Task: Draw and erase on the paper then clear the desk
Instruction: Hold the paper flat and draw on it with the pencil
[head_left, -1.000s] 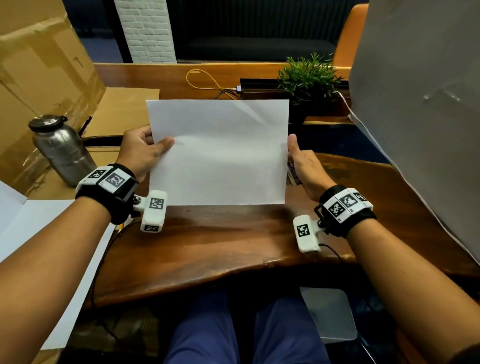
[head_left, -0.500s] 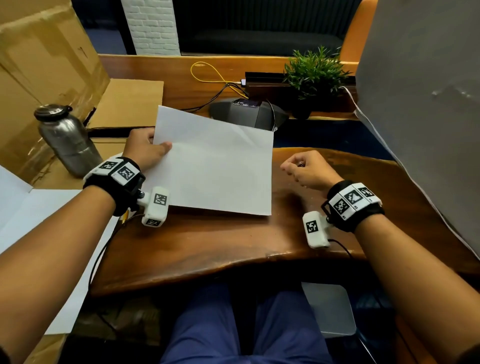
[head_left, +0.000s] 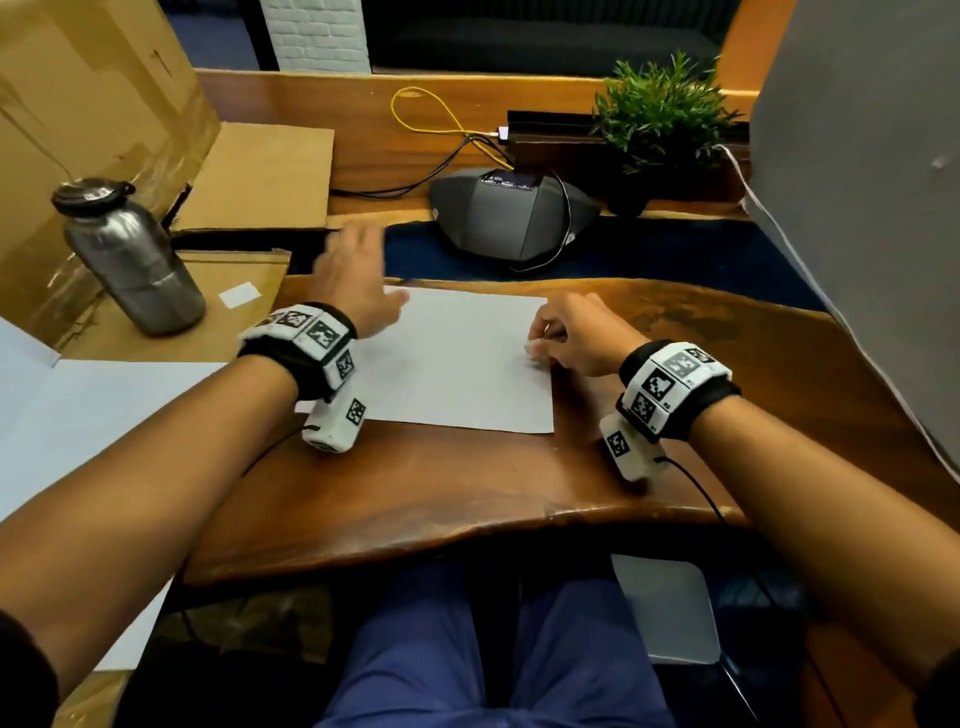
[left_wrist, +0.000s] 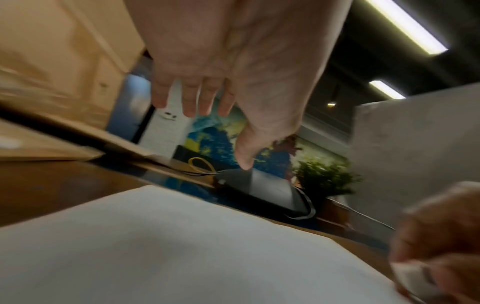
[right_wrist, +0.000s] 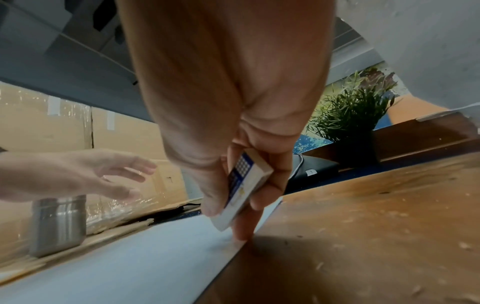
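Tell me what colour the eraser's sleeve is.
Blue and white with a small grid pattern, on the eraser in the right hand; clearest in the right wrist view.

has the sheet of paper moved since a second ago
Yes. The paper was held up in both hands, hiding the conference phone; now it lies flat on the desk, nearer than the phone, which shows fully.

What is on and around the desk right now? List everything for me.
paper: 1, white, flat on desk
eraser: 1, white with blue sleeve, in right hand
desk: 1, brown wood
bottle: 1, steel, left, on cardboard
conference phone: 1, dark grey, behind paper
plant: 1, green, far right
yellow cable: 1, far edge
cardboard boxes: brown, left
left hand: open, above paper's far left corner
right hand: pinching eraser at paper's right edge
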